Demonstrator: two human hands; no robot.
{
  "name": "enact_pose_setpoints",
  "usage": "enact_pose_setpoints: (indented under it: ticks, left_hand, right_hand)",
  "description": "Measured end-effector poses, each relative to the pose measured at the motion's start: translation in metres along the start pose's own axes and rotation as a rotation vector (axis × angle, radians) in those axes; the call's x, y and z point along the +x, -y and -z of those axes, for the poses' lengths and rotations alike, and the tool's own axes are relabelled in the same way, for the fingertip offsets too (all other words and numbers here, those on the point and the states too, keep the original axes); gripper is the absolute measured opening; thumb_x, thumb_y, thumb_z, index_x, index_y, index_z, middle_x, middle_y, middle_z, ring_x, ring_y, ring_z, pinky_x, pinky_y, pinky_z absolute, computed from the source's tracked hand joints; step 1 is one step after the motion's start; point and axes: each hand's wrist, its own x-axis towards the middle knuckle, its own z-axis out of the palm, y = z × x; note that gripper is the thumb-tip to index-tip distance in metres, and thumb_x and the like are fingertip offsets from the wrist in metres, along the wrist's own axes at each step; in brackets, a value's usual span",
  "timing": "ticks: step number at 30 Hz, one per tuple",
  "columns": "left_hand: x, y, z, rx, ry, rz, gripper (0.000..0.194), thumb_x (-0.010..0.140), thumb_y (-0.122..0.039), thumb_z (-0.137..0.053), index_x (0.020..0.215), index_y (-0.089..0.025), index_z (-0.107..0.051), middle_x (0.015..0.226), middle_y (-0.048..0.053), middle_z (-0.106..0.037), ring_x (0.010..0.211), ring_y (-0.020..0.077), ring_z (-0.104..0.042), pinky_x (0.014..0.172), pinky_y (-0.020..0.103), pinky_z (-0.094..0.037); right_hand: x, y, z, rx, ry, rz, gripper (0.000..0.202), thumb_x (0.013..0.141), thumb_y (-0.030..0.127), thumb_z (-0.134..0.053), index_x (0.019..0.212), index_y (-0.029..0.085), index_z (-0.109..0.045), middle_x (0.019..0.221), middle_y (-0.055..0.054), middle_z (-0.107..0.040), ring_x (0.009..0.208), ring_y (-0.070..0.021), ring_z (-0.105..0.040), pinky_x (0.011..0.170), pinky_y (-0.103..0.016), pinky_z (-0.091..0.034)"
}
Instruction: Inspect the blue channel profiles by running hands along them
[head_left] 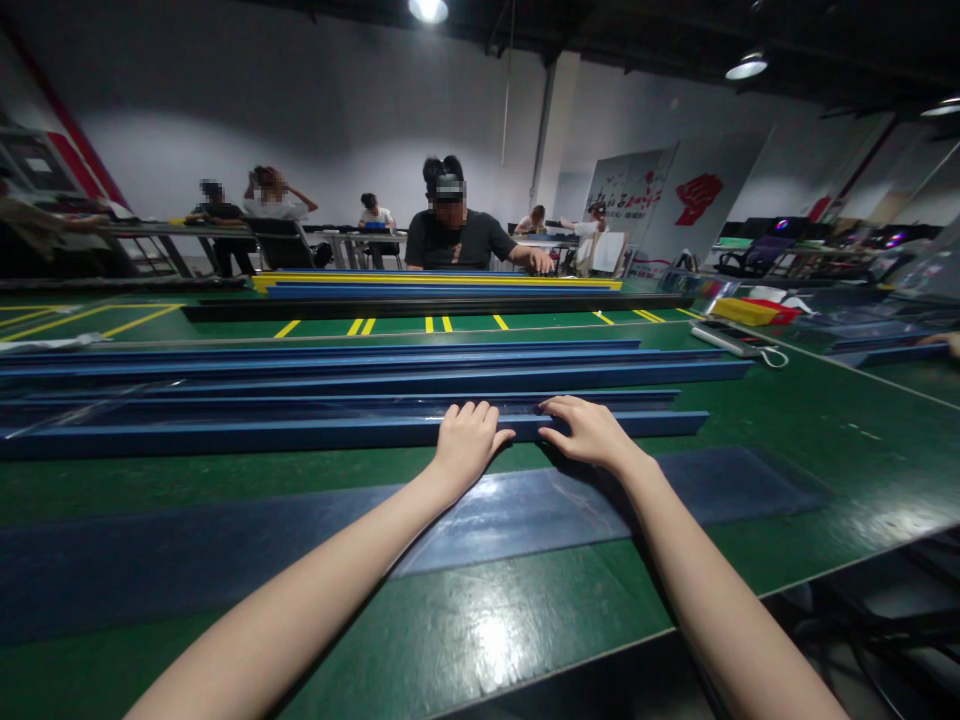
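Observation:
A long blue channel strip (300, 432) lies across the green table. My left hand (466, 440) rests over its front edge, fingers curled over the rim and thumb pointing right. To the right, my right hand (581, 430) grips the same edge, its thumb in front and its fingers reaching inside. Clear film shows inside the channel near both hands. Closer to me, a flat translucent bluish sheet (517, 510) is spread on the table, partly under my forearms.
More blue strips (360, 375) lie behind, then a long black strip (450, 305) and yellow strips (442, 280). A person in dark clothing sits opposite. On the right are a phone-like device (724, 338) and a yellow and red object (754, 311).

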Motion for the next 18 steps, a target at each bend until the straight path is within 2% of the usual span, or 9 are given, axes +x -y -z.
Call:
enact_pose_setpoints:
  ticks: [18]
  left_hand:
    - [-0.0003, 0.0000, -0.0017, -0.006, 0.002, -0.002, 0.030, 0.081, -0.045, -0.048, 0.081, -0.015, -0.055, 0.079, 0.007, -0.060, 0.075, 0.0207, -0.053, 0.064, 0.031, -0.029]
  right_hand:
    - [0.0006, -0.0014, 0.0001, 0.000, 0.023, -0.025, 0.038, 0.079, 0.038, -0.047, 0.110, 0.019, -0.058, 0.113, -0.007, -0.059, 0.104, -0.0201, -0.053, 0.085, -0.029, -0.041]
